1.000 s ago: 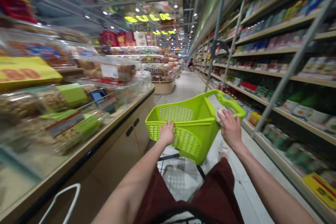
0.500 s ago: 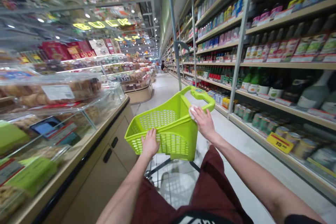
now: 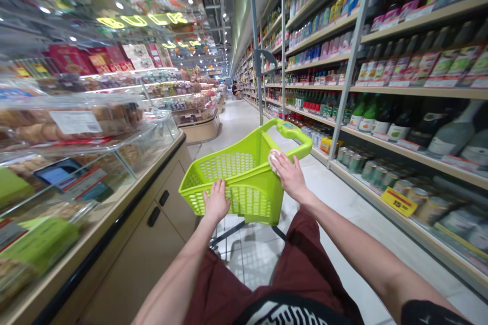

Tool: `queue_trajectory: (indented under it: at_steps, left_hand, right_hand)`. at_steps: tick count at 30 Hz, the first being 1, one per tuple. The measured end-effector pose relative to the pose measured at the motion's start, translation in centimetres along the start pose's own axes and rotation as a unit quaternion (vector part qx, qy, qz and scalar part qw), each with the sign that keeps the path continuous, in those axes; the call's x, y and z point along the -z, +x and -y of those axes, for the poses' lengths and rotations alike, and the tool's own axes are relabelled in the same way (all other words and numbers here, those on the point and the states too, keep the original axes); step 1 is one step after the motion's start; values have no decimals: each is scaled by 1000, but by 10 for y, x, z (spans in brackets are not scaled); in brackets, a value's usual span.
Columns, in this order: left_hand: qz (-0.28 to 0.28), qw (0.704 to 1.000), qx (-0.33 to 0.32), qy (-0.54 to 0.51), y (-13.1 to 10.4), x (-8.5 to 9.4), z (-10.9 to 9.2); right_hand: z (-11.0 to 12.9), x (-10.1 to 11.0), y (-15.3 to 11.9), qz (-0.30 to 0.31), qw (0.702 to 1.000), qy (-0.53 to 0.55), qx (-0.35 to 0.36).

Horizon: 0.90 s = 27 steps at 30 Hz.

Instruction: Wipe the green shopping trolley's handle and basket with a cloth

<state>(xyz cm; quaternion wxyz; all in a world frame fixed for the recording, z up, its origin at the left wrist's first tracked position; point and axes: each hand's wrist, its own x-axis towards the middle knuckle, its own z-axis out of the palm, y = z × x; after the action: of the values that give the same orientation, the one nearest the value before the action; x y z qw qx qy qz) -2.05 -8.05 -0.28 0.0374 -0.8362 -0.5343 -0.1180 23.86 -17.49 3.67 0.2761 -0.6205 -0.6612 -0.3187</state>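
A lime-green plastic shopping cart (image 3: 271,202) with perforated basket walls stands before me, and nothing shows inside the part of its basket that I see. My left hand (image 3: 216,204) is closed over the near rim, fingers curled onto the edge. Pressed under the fingers of my right hand (image 3: 290,176) is a crumpled white wipe (image 3: 273,159), which touches the upper rim close to the handle (image 3: 302,148). Part of the wipe is hidden beneath those fingers.
On the left runs a wooden counter (image 3: 168,162) with packed baked goods (image 3: 26,127). Tall shelves (image 3: 415,92) of bottles and cans line the right, with a yellow price tag (image 3: 398,201). A metal pole (image 3: 254,35) rises behind the cart. Far down the aisle is a person (image 3: 235,89).
My right hand and the white wipe have slid a little left along the rim, away from the handle. My left hand stays on the near edge. The view has tilted slightly.
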Motion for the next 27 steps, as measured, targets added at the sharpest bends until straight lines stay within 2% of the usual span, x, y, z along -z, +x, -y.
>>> queue_trajectory:
  at_steps: [4,6,8,11,14,16,20,22,24,27]
  left_hand:
    - [-4,1000,-2,0,-1,-6,1]
    - [-10,1000,2,-1,-1,-8,-1]
    - [-12,1000,8,-4,-1,-7,-3]
    - [-7,1000,15,-8,-1,-5,-4]
    - [-2,1000,14,-8,-2,-2,-5]
    - [-6,1000,17,-7,-3,-2,-8]
    - [-30,1000,-2,-6,-9,-6,-28]
    - [-39,999,-29,-13,-14,-8,-41]
    - [-40,998,-53,-21,-20,-12,-52]
    - [-31,996,-75,-29,-31,-22,-60]
  right_hand:
    - [-34,11,1,-62,994,-24,-84]
    - [-40,10,-8,-66,994,-28,-87]
    - [-32,-1,-25,-36,998,-18,-42]
    - [-4,-26,-63,33,999,5,40]
    - [14,-38,-87,82,994,20,71]
    - [12,-32,-82,75,995,26,63]
    - [-11,-7,-39,-27,999,18,-15]
    - [-18,-4,-25,-43,999,9,-26]
    - [-15,-11,-30,-11,1000,6,-2]
    - [3,-31,-66,92,993,18,70]
